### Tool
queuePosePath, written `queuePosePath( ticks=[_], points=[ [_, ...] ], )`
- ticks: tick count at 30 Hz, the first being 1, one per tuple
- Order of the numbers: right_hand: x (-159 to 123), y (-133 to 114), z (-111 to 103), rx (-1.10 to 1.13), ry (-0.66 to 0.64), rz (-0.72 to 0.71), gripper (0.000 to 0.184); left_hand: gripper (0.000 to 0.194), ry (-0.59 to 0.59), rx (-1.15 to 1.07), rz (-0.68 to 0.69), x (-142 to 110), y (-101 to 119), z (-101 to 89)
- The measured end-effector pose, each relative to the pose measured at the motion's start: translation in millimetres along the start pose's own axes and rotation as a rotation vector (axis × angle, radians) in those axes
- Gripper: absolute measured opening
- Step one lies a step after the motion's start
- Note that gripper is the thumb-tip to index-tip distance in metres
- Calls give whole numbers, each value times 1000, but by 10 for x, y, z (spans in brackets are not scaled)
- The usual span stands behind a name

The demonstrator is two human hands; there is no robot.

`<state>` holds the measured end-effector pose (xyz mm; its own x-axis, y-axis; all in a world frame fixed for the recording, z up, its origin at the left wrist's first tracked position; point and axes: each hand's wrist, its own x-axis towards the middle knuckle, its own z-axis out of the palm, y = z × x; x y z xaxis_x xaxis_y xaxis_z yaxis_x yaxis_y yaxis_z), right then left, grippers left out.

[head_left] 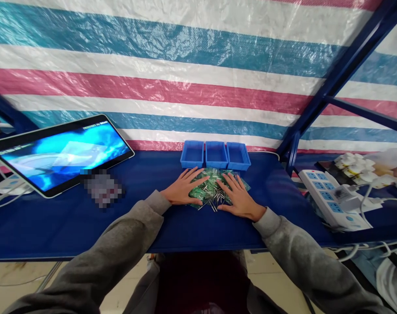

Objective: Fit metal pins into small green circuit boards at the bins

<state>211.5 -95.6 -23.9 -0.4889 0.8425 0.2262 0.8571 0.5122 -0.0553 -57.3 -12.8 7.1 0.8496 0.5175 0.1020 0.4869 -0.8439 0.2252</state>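
Observation:
My left hand (pixel 185 186) lies with fingers spread over the left side of a pile of green plastic pieces (pixel 210 181), which look like small bags or boards. My right hand (pixel 238 196) rests the same way on the pile's right side, its fingers apart. Between the two hands, many thin silvery metal pins (pixel 214 201) are scattered on and in front of the pile. What lies under my palms is hidden. Right behind the pile, three blue trays stand in a row: a left tray (pixel 192 165), a middle tray (pixel 217 165) and a right tray (pixel 238 166).
A tablet-like screen (pixel 64 152) leans at the left of the blue table (pixel 146 240), near a blurred-out object (pixel 103 188). On the right sit a white power strip (pixel 329 198) with plugs and several white-capped containers (pixel 355 168). A blue metal frame (pixel 316 104) and striped sheeting stand behind.

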Motion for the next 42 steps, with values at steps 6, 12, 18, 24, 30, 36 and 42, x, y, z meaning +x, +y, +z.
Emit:
queuePosePath(
  ticks=[6,12,18,24,30,36,42],
  points=[
    [29,22,59,-37,-33,92,83,93,-103,8,-111,-36,5,99],
    [61,18,48,-34,-34,133,70,89,-102,-40,-144,-8,0,118],
    [53,13,68,-22,30,127,69,85,-29,-81,-137,-14,-4,165],
    [29,43,66,7,102,118,67,91,52,-50,-112,-12,-12,132],
    [29,63,74,17,179,130,61,79,156,-30,-88,-31,-48,68],
    [37,96,31,58,288,141,50,52,272,6,-48,-75,-40,-38],
    [57,103,-32,84,378,129,40,44,218,68,-60,-109,-31,-72]
  ],
)
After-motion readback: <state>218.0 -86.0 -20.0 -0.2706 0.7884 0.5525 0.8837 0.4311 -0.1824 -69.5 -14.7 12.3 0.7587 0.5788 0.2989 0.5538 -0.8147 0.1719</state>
